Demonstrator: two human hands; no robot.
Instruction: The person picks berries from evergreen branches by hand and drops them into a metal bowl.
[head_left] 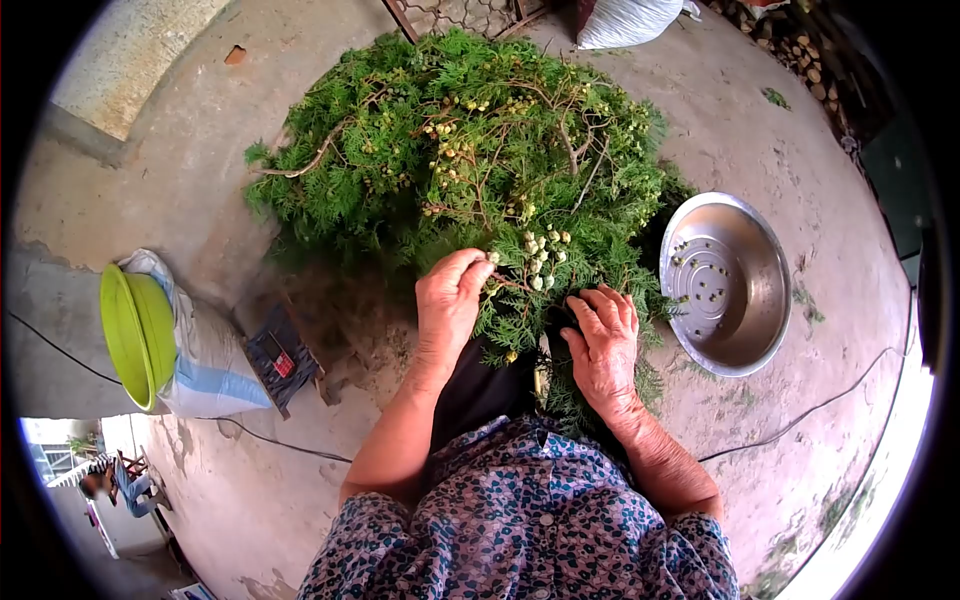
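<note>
A large heap of green conifer branches (400,130) lies on the floor in front of me, with clusters of small pale cones among the leaves. My left hand (452,295) is closed, thumb and fingertips pinching a thin cone-bearing sprig (515,282). Several pale green cones (540,262) cluster on it, just right of those fingertips. My right hand (605,345) lies over the foliage at the near right, fingers loosely bent and thumb apart; nothing shows in its grasp. To the right stands a metal basin (735,310) with several small green cones scattered on its bottom.
A lime-green plastic tub (135,335) leans by a white sack (210,360) at the left, near a small dark wooden stool (283,358). Another white sack (630,22) and stacked firewood (800,60) are at the back right. Cables cross the floor; a seated person (130,485) is far left.
</note>
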